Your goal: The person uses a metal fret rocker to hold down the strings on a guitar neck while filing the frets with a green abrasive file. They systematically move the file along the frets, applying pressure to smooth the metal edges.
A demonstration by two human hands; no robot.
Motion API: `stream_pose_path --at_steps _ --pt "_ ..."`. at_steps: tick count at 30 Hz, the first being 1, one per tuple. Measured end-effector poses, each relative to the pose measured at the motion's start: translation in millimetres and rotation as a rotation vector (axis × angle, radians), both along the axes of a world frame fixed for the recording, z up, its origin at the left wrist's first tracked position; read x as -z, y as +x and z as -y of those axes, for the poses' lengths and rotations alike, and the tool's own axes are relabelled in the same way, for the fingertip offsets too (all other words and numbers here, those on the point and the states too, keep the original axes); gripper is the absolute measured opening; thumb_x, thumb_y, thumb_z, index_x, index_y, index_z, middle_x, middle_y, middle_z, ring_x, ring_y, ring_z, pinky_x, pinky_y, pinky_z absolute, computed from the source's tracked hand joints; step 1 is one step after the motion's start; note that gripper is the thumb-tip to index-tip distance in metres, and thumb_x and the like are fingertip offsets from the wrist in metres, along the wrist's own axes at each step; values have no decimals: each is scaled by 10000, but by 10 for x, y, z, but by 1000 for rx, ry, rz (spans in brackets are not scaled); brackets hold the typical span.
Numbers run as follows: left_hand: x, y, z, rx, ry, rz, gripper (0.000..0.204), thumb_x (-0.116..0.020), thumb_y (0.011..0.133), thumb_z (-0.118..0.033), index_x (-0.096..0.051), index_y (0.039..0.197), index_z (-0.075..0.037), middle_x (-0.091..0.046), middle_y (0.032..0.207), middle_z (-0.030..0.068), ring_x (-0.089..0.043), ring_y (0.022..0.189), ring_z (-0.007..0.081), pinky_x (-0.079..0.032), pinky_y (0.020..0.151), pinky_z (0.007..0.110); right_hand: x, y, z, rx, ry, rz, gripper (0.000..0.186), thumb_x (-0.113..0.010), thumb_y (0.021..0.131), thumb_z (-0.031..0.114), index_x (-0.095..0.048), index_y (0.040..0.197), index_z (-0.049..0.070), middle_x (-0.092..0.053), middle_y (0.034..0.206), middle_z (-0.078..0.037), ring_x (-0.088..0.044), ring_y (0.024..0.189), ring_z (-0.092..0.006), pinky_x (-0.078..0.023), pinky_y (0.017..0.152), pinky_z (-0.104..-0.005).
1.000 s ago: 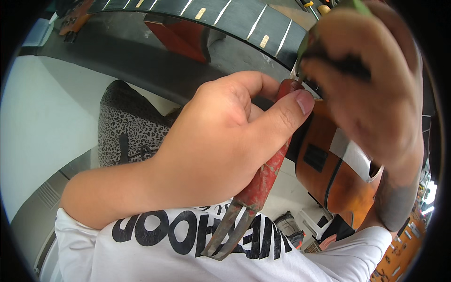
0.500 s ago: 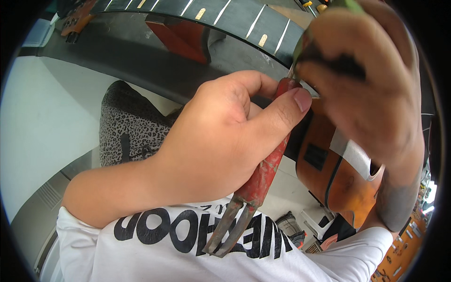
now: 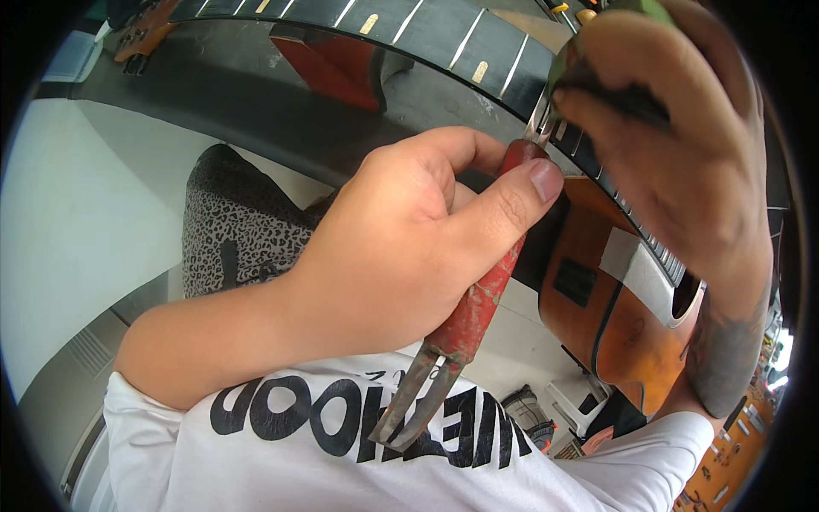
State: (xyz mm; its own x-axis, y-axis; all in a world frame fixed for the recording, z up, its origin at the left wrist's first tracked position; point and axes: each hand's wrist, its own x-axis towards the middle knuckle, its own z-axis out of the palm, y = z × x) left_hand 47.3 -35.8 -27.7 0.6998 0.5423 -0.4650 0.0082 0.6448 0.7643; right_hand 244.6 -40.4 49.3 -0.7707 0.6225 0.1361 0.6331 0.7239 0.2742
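Observation:
My left hand [image 3: 409, 230] is wrapped round a worn red-handled tool [image 3: 478, 311], thumb on top, with a forked metal end [image 3: 409, 401] pointing toward my shirt and a metal tip [image 3: 536, 119] at the upper end. My right hand [image 3: 665, 136], somewhat smeared by motion, is closed on a green and dark object [image 3: 644, 12] just above that tip; the object is mostly hidden by my fingers. Behind them lies a guitar's dark fretboard [image 3: 444, 43] with metal frets and pale inlays, continuing under my right hand to an orange guitar body [image 3: 576, 341] with a white sheet [image 3: 636, 273] on it.
A red wooden block [image 3: 316, 64] stands under the neck on a black work surface [image 3: 171, 102]. The headstock [image 3: 136, 47] is at the upper left. A leopard-print item [image 3: 230, 222] sits below. At the lower right are an orange tool board [image 3: 725, 452] and assorted items on the floor.
My right hand has shifted a little, showing more of the fretboard and strings beside it. My left hand and the red tool have moved only slightly upward and keep the same grip.

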Motion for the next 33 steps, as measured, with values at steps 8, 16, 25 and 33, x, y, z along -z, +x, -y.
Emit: stream_pose_path --at_steps 8,16,25,33 --pt "85 -28 22 2 21 34 299 -603 1001 -294 -609 1066 -3 -572 732 -21 -491 577 24 -407 503 200 -8 -12 -6 -28 25 15 362 -722 477 67 -734 837 24 -617 970 -97 -608 922 -304 -521 754 -399" --pt "84 -21 16 48 3 48 298 -612 997 -294 -610 1069 -5 -577 749 -27 -490 617 18 -401 540 190 -45 -28 82 10 23 34 366 -733 472 67 -739 835 18 -629 989 -98 -609 951 -310 -529 774 -410" --pt "33 -34 19 41 32 6 330 -619 991 -318 -609 1072 2 -575 747 -30 -491 618 17 -403 543 189 -66 -13 6 45 -44 -14 316 -738 525 39 -725 839 9 -591 947 -111 -602 874 -301 -510 722 -404" --pt "22 -39 0 37 27 6 346 -618 991 -327 -611 1069 10 -570 734 -31 -487 617 17 -397 543 187 -64 -41 -18 16 -14 -4 314 -729 529 48 -718 840 3 -597 942 -117 -606 862 -309 -508 718 -402"
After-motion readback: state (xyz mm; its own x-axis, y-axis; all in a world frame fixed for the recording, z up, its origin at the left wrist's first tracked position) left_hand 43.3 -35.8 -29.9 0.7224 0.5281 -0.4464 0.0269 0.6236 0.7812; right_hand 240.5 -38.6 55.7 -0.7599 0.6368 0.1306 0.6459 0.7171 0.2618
